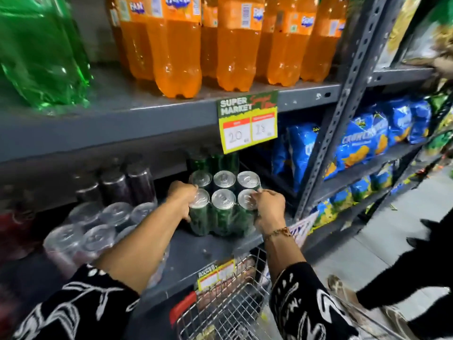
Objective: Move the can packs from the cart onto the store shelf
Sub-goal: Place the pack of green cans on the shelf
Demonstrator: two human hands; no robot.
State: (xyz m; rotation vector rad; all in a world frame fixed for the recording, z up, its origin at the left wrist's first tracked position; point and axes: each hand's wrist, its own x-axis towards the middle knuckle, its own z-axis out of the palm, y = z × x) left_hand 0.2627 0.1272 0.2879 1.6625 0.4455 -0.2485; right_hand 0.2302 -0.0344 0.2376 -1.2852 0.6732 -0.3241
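Both hands, left and right, fingers clamped on green pack sides at shelf; likely heavy, film slick, grip low.

The green can pack has shiny silver metal tops and a clear, glossy plastic wrap around its dark green sides. The store shelf is grey painted metal, matt and a bit scuffed. The cart is made of thin, shiny metal wire. The orange bottles are smooth, see-through plastic. The price sign looks like flat paper or card. The chip bags are shiny blue plastic. The sleeves are soft cloth, black with white marks. A bracelet on the right wrist looks like gold metal.
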